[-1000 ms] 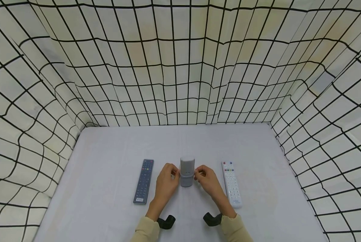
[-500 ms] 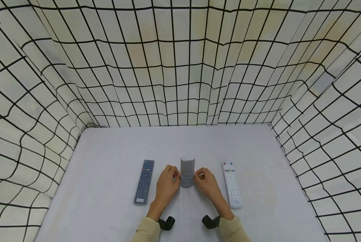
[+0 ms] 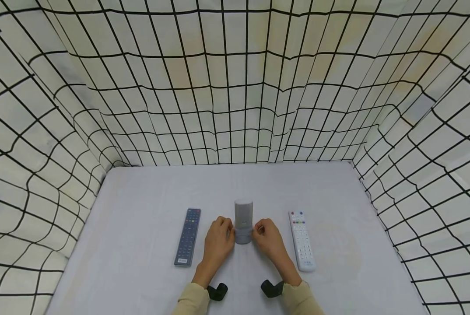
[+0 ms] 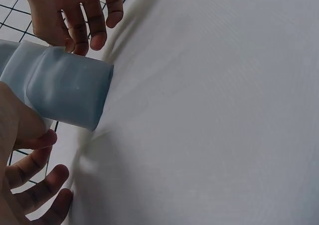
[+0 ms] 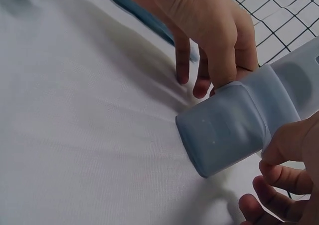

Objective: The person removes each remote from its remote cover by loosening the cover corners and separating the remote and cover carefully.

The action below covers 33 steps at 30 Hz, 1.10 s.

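Dark remote [image 3: 187, 236] flat at left. Left hand [image 3: 218, 239] pinching lower part of grey cylinder [image 3: 243, 221] w/ thumb and fingertips. Cylinder upright at table [image 3: 148, 192] centre, pale grey, rounded top, seam above wider base. Right hand [image 3: 269, 239] pinching opposite side. White remote [image 3: 301, 239] at right, apart.

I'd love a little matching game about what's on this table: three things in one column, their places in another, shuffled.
Things:
1. dark remote
2. white remote
3. grey cylinder

Places:
a. standing upright between the left hand and the right hand
b. lying flat beside the left hand
c. lying flat beside the right hand

Pairs: 1-b, 2-c, 3-a
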Motion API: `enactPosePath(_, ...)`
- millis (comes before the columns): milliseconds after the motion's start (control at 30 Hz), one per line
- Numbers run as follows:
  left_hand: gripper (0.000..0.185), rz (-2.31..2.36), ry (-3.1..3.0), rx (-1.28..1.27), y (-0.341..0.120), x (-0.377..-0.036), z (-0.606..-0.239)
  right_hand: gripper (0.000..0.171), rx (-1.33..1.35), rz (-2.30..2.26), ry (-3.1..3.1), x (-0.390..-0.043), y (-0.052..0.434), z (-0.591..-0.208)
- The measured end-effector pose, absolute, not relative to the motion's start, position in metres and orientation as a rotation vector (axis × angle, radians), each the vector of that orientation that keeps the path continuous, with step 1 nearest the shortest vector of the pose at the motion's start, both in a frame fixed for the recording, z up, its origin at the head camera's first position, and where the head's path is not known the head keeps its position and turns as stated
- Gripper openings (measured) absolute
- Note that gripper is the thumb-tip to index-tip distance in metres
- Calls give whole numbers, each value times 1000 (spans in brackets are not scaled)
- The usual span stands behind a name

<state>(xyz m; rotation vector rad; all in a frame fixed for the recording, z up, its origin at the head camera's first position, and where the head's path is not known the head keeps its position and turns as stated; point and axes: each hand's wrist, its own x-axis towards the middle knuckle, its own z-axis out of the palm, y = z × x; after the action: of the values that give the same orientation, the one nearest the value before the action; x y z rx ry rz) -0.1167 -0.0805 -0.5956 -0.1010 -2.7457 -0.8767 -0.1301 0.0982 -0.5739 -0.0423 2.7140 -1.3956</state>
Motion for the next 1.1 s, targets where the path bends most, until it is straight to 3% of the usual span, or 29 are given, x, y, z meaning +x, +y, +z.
enactPosePath(800, 19, -845, -2713, -165, -81, -117, -609, 16, -150, -1232, 2850, -129, 98, -585)
enactPosePath(1100, 9, -1113, -2690, -48, -77, -113, -608, 4, -108, -1260, 2811, -124, 102, -590)
